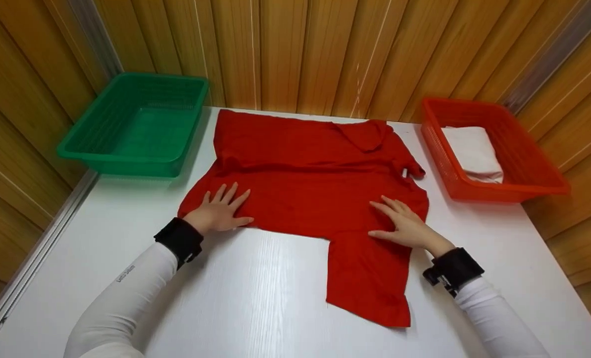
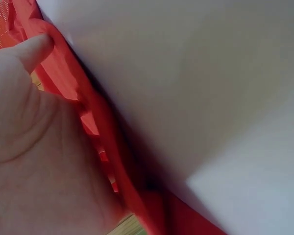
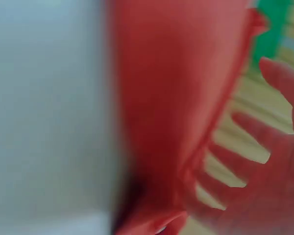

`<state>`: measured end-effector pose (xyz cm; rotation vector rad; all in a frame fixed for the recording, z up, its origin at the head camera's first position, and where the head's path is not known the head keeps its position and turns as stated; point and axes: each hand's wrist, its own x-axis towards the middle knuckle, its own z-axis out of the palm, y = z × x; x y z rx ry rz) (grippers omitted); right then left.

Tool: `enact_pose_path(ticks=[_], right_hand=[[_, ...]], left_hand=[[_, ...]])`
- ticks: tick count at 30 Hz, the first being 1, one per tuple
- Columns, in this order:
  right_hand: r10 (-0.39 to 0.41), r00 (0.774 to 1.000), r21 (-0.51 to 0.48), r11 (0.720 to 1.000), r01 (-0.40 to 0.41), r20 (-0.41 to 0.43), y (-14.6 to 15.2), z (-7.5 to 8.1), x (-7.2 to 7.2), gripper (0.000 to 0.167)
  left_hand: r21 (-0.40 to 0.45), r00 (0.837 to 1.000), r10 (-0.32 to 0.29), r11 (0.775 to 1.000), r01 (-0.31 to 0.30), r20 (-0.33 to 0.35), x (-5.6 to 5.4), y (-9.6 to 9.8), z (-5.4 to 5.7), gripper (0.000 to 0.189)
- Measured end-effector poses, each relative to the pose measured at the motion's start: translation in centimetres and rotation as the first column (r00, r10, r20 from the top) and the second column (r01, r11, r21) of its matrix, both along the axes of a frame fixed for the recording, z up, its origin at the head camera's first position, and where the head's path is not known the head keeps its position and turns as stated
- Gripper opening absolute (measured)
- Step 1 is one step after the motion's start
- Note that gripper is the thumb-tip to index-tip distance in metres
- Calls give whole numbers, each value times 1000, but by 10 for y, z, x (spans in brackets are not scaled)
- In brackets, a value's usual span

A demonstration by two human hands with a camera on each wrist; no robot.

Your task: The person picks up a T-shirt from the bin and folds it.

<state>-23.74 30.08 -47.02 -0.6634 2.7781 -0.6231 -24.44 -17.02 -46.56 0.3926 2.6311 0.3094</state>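
Observation:
A red T-shirt [image 1: 295, 194] lies spread on the white table, its collar side toward the right and one sleeve [image 1: 367, 283] pointing at the near edge. A wrinkled ridge runs across its middle. My left hand [image 1: 218, 211] rests on the shirt's near left part, fingers straight and spread, thumb along the near edge. In the left wrist view the thumb [image 2: 39, 49] touches the red cloth. Over the near right part, above the sleeve, my right hand [image 1: 400, 223] is held with straight, spread fingers. The right wrist view shows these fingers [image 3: 255, 129] apart, beside the cloth.
A green basket [image 1: 188, 144] stands at the back left of the white table [image 1: 265, 293]. At the back right is a red-orange basket [image 1: 534, 189] with a folded white cloth [image 1: 474, 151] inside. Wood-patterned walls [image 1: 280, 54] border the back and sides.

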Motion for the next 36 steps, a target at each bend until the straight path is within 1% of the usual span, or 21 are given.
enact_pose_path(ticks=[1, 3, 6, 9, 12, 14, 15, 17, 18, 20, 21, 23, 25, 27, 29, 31, 33, 34, 36], right_hand=[[-20, 1000, 41, 999, 19, 16, 4, -3, -3, 81], [-23, 997, 89, 996, 17, 71, 12, -4, -8, 91], [-4, 989, 107, 994, -12, 145, 19, 4, -12, 97], [29, 982, 148, 987, -57, 185, 21, 20, -13, 95], [37, 978, 218, 972, -83, 207, 18, 36, -19, 84], [30, 982, 246, 966, -77, 188, 14, 43, -26, 74], [23, 986, 253, 965, -65, 162, 12, 45, -30, 69], [-2, 997, 254, 967, -18, 80, 5, 44, -40, 64], [-16, 999, 238, 971, 7, 33, 1, 42, -46, 62], [-42, 997, 205, 977, 54, -64, -9, 35, -58, 63], [-53, 994, 192, 979, 71, -97, -15, 31, -65, 66], [-64, 991, 173, 981, 84, -120, -24, 25, -78, 72], [-66, 994, 189, 979, 82, -90, -30, 18, -89, 80], [-80, 997, 218, 973, 78, 3, -31, 13, -96, 90], [-99, 989, 250, 966, 68, 113, -29, 9, -102, 99], [-114, 974, 278, 959, 56, 198, -25, 9, -106, 109], [-129, 958, 281, 958, 54, 255, -23, 11, -110, 116], [-135, 954, 285, 957, 55, 269, -23, 12, -112, 118], [-143, 951, 293, 954, 60, 272, -24, 14, -117, 121]], left_hand=[[-4, 1000, 2, 1000, -2, -4, 2, 1, 1, 84], [-21, 1000, 2, 1000, -3, -18, 7, 4, 4, 84], [-65, 1000, -3, 998, 1, -25, 16, 11, 14, 84], [-111, 1000, -24, 994, 22, -15, 19, 19, 25, 81], [-134, 999, -34, 990, 34, 1, 16, 23, 37, 74], [-128, 999, -37, 991, 35, -13, 10, 25, 43, 69], [-120, 999, -40, 992, 36, -33, 5, 25, 45, 68], [-96, 995, -40, 995, 31, -94, -5, 26, 45, 67], [-81, 991, -39, 996, 29, -129, -11, 27, 45, 68], [-56, 984, -32, 998, 22, -177, -24, 29, 42, 72], [-47, 983, -26, 999, 18, -184, -30, 30, 40, 75], [-36, 987, -9, 999, 3, -163, -42, 31, 39, 82], [-34, 994, 5, 999, -9, -105, -51, 31, 37, 89], [-38, 999, 20, 999, -21, -34, -58, 29, 34, 96], [-32, 999, 41, 999, -40, 29, -63, 25, 31, 101], [-21, 995, 64, 998, -63, 80, -68, 20, 28, 107], [-10, 991, 84, 996, -83, 107, -71, 15, 26, 111], [-6, 989, 92, 996, -92, 114, -73, 14, 25, 112], [-5, 988, 104, 995, -105, 113, -75, 12, 26, 113]])
